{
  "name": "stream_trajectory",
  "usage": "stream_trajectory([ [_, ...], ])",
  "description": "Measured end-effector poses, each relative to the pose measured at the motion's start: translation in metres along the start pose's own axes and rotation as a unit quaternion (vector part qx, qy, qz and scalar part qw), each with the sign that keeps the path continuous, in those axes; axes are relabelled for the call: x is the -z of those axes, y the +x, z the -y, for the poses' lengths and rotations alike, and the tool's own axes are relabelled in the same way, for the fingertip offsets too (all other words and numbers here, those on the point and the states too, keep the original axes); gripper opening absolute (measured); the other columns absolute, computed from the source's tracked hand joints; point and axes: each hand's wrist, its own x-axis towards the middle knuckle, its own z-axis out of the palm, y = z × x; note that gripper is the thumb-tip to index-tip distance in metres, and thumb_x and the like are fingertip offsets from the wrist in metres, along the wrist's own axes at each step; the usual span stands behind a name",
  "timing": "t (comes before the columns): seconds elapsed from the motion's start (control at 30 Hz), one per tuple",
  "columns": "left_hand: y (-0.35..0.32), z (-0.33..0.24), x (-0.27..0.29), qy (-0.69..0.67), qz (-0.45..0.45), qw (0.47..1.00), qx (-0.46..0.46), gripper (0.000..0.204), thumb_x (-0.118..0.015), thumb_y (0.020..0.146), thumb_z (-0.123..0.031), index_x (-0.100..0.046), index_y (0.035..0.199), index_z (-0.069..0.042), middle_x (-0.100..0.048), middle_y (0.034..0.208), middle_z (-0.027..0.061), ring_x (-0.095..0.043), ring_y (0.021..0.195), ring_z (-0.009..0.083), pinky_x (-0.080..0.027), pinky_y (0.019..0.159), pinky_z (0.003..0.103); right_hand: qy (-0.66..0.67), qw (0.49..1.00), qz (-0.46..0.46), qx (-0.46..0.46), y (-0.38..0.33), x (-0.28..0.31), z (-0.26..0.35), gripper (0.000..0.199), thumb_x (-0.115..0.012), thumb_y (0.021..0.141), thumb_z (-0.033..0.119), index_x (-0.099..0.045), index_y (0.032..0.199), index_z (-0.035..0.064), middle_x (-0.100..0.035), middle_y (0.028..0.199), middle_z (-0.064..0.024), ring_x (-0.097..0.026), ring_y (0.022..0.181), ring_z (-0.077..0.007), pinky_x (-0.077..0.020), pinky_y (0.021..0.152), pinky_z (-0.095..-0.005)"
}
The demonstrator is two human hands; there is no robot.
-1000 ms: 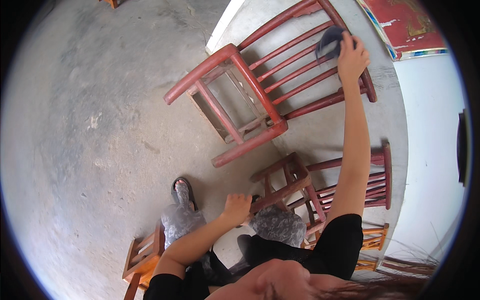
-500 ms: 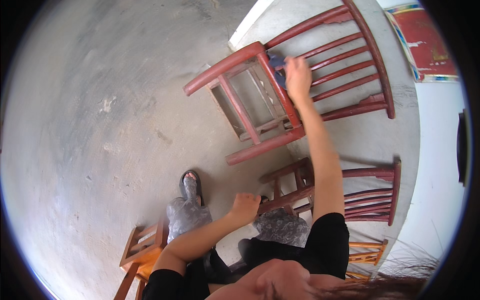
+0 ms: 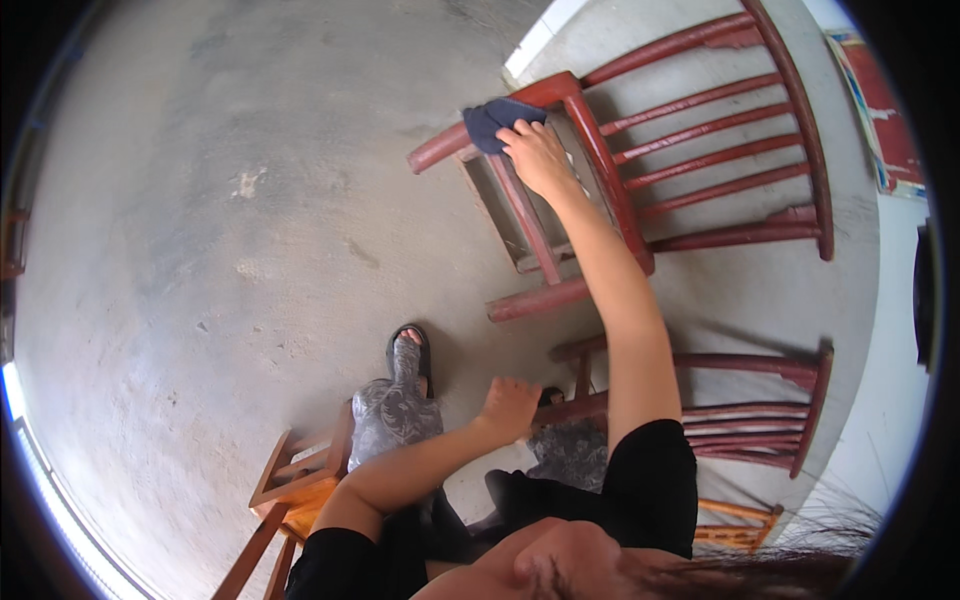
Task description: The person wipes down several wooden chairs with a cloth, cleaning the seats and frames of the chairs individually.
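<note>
My right hand (image 3: 540,160) is closed on a dark blue cloth (image 3: 492,124) and presses it over the upper leg of a red-brown wooden chair (image 3: 612,160). The cloth drapes around the wood where a crossbar meets it. This chair has a slatted back on the right and an open frame of legs and bars on the left. My left hand (image 3: 508,408) is curled closed, with nothing visible in it, beside a second red-brown chair (image 3: 745,410). My right forearm hides part of that second chair.
An orange-brown wooden stool or chair (image 3: 305,470) stands at the lower left, close to my left arm. Another orange-brown slatted piece (image 3: 735,525) is at the lower right. My sandalled foot (image 3: 410,345) rests on the grey concrete floor (image 3: 250,250). A white wall (image 3: 880,330) borders the right side.
My right hand and the cloth have moved left, from beside the bar next to the chair back to the upper leg. The whole view has shifted slightly; my left hand remains closed.
</note>
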Motion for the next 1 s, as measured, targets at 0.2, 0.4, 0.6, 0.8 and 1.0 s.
stream_trajectory([
  [0.2, -0.008, -0.002, 0.001, 0.038, -0.060, 0.997, -0.018, 0.040, -0.064, 0.066, -0.031, -0.052, 0.095, -0.007, -0.057, 0.084, 0.0094, -0.055, 0.080, 0.0254, -0.039, 0.067, 0.037, -0.146, 0.971, -0.150, -0.120, -0.103, 0.144, -0.048, 0.013, -0.055, 0.079, 0.020, -0.056, 0.088, 0.0106, -0.052, 0.081, -0.0083, -0.051, 0.077, -0.0303, -0.0406, 0.065, -0.0420],
  [0.4, -0.012, -0.012, -0.004, 0.020, -0.076, 0.996, -0.053, 0.041, -0.063, 0.070, -0.031, -0.051, 0.100, -0.006, -0.058, 0.086, 0.0107, -0.057, 0.083, 0.0290, -0.041, 0.072, 0.039, 0.003, 0.926, -0.149, -0.346, -0.241, 0.027, 0.015, 0.022, -0.050, 0.084, 0.019, -0.049, 0.100, 0.0029, -0.044, 0.093, -0.0201, -0.048, 0.086, -0.0383, -0.0398, 0.071, -0.0440],
  [0.6, -0.014, -0.005, -0.018, 0.013, 0.019, 1.000, -0.021, 0.030, -0.061, 0.070, -0.026, -0.057, 0.090, -0.005, -0.060, 0.090, 0.0117, -0.058, 0.084, 0.0258, -0.041, 0.070, 0.038, 0.200, 0.944, 0.111, -0.239, -0.283, -0.075, 0.139, 0.015, -0.053, 0.079, 0.011, -0.051, 0.093, 0.0032, -0.048, 0.087, -0.0170, -0.051, 0.083, -0.0336, -0.0427, 0.069, -0.0411],
  [0.8, -0.020, -0.005, 0.000, 0.011, 0.067, 0.998, 0.003, 0.029, -0.063, 0.069, -0.023, -0.059, 0.089, -0.003, -0.061, 0.089, 0.0124, -0.059, 0.086, 0.0282, -0.043, 0.075, 0.040, 0.112, 0.984, -0.006, -0.137, -0.177, 0.031, 0.073, 0.012, -0.055, 0.079, 0.014, -0.052, 0.089, 0.0079, -0.047, 0.082, -0.0133, -0.050, 0.077, -0.0331, -0.0414, 0.063, -0.0419],
  [1.0, -0.012, -0.020, 0.011, 0.050, 0.081, 0.995, -0.022, 0.025, -0.058, 0.074, -0.024, -0.061, 0.091, -0.005, -0.062, 0.088, 0.0113, -0.059, 0.087, 0.0259, -0.041, 0.070, 0.039, 0.062, 0.981, 0.020, -0.183, -0.188, -0.023, 0.062, 0.010, -0.047, 0.083, 0.014, -0.047, 0.083, 0.0040, -0.049, 0.082, -0.0178, -0.052, 0.076, -0.0351, -0.0422, 0.066, -0.0433],
])
